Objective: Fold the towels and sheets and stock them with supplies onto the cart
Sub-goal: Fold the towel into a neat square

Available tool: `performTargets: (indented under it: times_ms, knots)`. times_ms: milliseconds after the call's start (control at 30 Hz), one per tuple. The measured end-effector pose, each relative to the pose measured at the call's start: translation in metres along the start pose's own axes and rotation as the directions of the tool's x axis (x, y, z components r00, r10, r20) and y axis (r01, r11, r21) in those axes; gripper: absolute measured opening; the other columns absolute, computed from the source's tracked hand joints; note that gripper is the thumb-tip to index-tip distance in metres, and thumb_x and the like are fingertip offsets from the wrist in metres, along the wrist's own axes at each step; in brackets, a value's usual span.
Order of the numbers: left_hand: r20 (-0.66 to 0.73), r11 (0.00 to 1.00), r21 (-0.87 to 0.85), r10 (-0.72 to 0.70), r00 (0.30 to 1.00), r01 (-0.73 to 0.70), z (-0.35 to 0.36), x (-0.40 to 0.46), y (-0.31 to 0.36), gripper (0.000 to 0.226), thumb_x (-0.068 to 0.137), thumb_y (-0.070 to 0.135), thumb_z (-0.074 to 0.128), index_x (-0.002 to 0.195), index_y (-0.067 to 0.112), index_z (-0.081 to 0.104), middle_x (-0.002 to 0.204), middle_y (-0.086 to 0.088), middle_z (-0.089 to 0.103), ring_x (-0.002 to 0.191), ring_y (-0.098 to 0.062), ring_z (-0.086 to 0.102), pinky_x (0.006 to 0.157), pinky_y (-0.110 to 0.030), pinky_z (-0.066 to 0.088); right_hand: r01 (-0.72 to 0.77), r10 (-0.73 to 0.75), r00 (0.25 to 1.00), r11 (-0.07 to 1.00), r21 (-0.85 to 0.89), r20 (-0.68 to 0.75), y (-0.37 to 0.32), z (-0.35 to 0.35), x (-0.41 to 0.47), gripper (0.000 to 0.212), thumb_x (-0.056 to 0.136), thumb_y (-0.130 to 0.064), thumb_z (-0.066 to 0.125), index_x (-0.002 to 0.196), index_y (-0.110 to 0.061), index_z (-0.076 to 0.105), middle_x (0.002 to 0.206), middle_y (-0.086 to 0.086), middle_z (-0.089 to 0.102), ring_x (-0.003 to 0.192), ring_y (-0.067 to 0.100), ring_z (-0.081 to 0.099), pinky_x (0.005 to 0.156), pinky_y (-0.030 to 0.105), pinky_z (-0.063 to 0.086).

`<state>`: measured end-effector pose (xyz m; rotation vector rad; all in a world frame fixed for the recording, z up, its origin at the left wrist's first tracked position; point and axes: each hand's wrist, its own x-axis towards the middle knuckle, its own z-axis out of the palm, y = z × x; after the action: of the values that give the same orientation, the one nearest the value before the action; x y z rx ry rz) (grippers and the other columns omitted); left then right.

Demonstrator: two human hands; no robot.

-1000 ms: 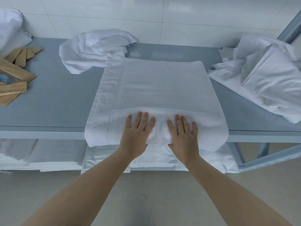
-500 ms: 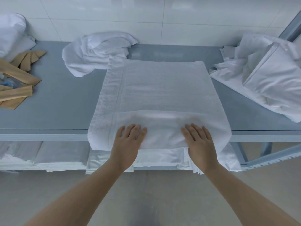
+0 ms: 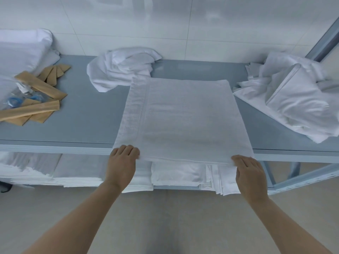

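Two hands: both on the near corners of the flat white towel point(image 3: 179, 118), one at each end of its near edge.
Left grip: left hand point(image 3: 122, 162) takes the towel's near left corner; fingers curl over the edge, knuckles up, cloth bunched at the fingertips.
Right grip: right hand point(image 3: 247, 170) holds the near right corner the same way, fingers bent over the hem.
Towel: lies spread on the grey tabletop point(image 3: 88, 118), its near edge hanging just past the front rim, a woven band running along its left side.
Behind it: crumpled white towel point(image 3: 122, 70) touching the flat towel's far left corner.
Right of it: heap of loose white sheets point(image 3: 293, 99), near but apart.
Left of tabletop: tan paper sleeves point(image 3: 36, 105) in a loose fan, small clear bottles with blue caps point(image 3: 20, 98) among them, a white pillow point(image 3: 22, 50) at the far corner.
Lower shelf: folded white linens point(image 3: 176, 175) stacked in a row beneath the tabletop, some edges jutting past the front.
Backdrop: pale tiled wall point(image 3: 165, 24).
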<state>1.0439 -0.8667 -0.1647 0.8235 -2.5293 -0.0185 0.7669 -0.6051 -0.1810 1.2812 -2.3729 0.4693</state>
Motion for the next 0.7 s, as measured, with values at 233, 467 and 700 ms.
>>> performTargets:
  times_ms: [233,467,700]
  knots:
    - [0.083,0.998,0.017,-0.057,0.995,0.056,-0.047,0.006,0.009,0.038,0.058,-0.023,0.065,0.086,0.002,0.065,0.083,-0.012,0.063,0.071,-0.034,0.060,0.063,-0.042,0.049,-0.059,0.059,0.998,0.998,0.021,-0.008,0.007,-0.043,0.011,0.044,0.059,0.026,0.066,0.096,0.002,0.070,0.091,0.016,0.071,0.077,0.038,0.067,0.080,0.048,0.052]
    - [0.102,0.995,0.032,-0.099,0.990,0.096,-0.082,0.009,0.011,0.029,0.064,-0.019,0.066,0.083,0.002,0.062,0.082,-0.012,0.061,0.072,-0.034,0.058,0.062,-0.041,0.048,-0.138,0.140,0.990,0.988,0.071,-0.013,0.003,-0.077,0.019,0.042,0.067,0.025,0.059,0.099,0.000,0.069,0.092,0.017,0.070,0.079,0.040,0.063,0.083,0.048,0.047]
    - [-0.078,0.994,-0.032,-0.104,0.992,0.101,-0.109,0.035,0.025,0.013,0.074,-0.014,0.055,0.072,-0.002,0.057,0.065,-0.016,0.056,0.057,-0.034,0.053,0.052,-0.032,0.032,-0.085,0.101,0.988,0.987,0.133,-0.113,-0.004,-0.099,0.041,0.017,0.072,0.020,0.061,0.084,0.008,0.061,0.073,0.022,0.058,0.066,0.041,0.056,0.061,0.043,0.046]
